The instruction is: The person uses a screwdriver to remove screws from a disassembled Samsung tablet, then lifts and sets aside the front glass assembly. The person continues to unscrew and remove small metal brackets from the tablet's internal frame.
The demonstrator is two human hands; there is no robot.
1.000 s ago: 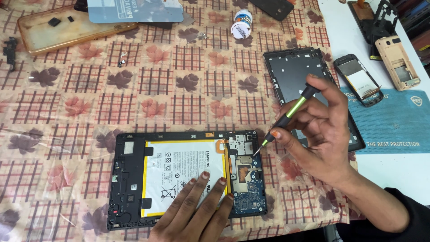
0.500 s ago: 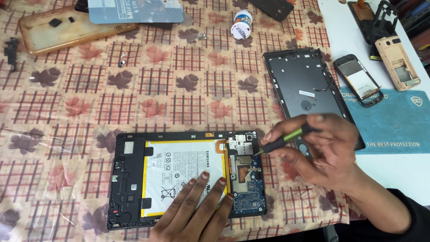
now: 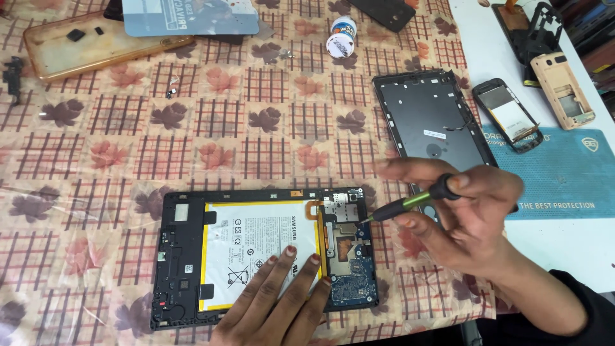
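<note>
An opened tablet (image 3: 186,256) lies face down at the near edge, showing its white battery (image 3: 256,240) and blue circuit board (image 3: 351,282). My left hand (image 3: 278,304) rests flat on the battery, fingers apart, pressing the tablet down. My right hand (image 3: 464,214) grips a small screwdriver (image 3: 410,202) with a green and black handle. The screwdriver lies nearly level, its tip touching the tablet's right edge beside the circuit board.
The tablet's black back cover (image 3: 432,122) lies behind my right hand. A blue mat (image 3: 564,176) and dismantled phones (image 3: 509,115) sit at right. A tan phone case (image 3: 96,45), a small white bottle (image 3: 341,37) and loose screws (image 3: 172,86) lie on the patterned tablecloth farther back.
My right hand has lowered and tilted the screwdriver from steeply upright to nearly level, its tip staying at the tablet's right edge. My left hand has not moved.
</note>
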